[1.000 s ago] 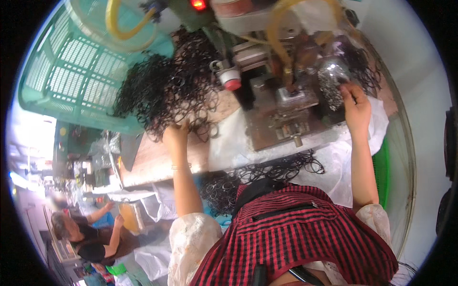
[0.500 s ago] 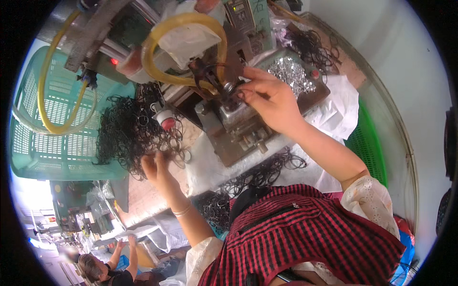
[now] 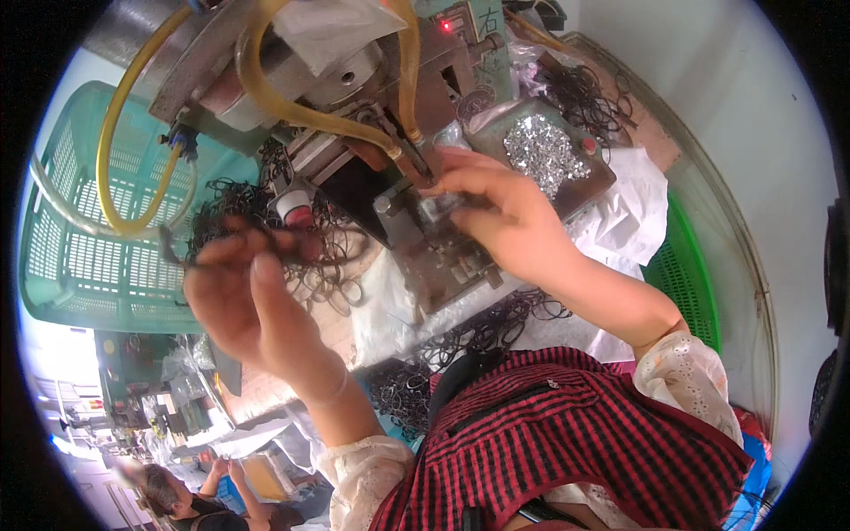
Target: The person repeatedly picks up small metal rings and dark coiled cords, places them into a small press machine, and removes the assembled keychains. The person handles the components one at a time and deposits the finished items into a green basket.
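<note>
Head view: yellow rubber hoses [image 3: 266, 97] are being looped across the grey metal press machine [image 3: 416, 221], partly screening it. A teal plastic lattice basket [image 3: 80, 230] is sitting at left; a tray of silvery metal bits [image 3: 542, 152] at right. White cloth [image 3: 624, 221] is covering the wooden bench. A thin black elastic loop [image 3: 266, 243] is being pinched in the raised, blurred left hand [image 3: 243, 301]. The right hand [image 3: 500, 221] is being pressed, fingers curled, onto the machine's fixture; its hold cannot be told.

Dull grey metal is showing on the press [image 3: 416, 239], glossy yellow rubber hose [image 3: 292, 111] looping above it, shiny silver clips [image 3: 542, 152] glinting beside it.
</note>
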A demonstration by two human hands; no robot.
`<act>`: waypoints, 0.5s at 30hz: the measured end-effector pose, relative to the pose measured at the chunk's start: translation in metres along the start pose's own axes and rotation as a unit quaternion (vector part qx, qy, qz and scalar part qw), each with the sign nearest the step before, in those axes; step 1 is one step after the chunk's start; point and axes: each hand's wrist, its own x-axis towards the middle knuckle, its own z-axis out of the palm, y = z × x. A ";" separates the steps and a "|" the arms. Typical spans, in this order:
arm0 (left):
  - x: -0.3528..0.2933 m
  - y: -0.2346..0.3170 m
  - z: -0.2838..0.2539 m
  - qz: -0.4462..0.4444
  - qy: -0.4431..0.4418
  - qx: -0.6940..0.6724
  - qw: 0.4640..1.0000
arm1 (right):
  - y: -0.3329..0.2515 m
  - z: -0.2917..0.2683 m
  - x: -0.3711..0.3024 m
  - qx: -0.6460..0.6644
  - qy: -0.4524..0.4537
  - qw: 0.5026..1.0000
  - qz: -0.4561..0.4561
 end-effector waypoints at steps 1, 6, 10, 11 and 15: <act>-0.008 0.008 0.006 -0.008 -0.011 -0.022 1.000 | 0.004 -0.007 0.002 -0.034 -0.029 0.999 -0.030; -0.031 -0.004 0.044 -0.070 -0.066 0.061 0.994 | 0.066 -0.056 0.013 -0.390 0.050 0.919 0.007; -0.022 -0.017 0.060 -0.088 -0.102 0.069 0.988 | 0.118 -0.079 -0.003 -0.473 0.095 0.874 -0.050; -0.021 -0.019 0.061 -0.088 -0.106 0.074 0.988 | 0.117 -0.080 -0.001 -0.453 0.107 0.883 -0.059; -0.019 -0.021 0.073 -0.060 -0.100 0.135 0.984 | 0.108 -0.084 0.011 -0.395 0.138 0.906 -0.069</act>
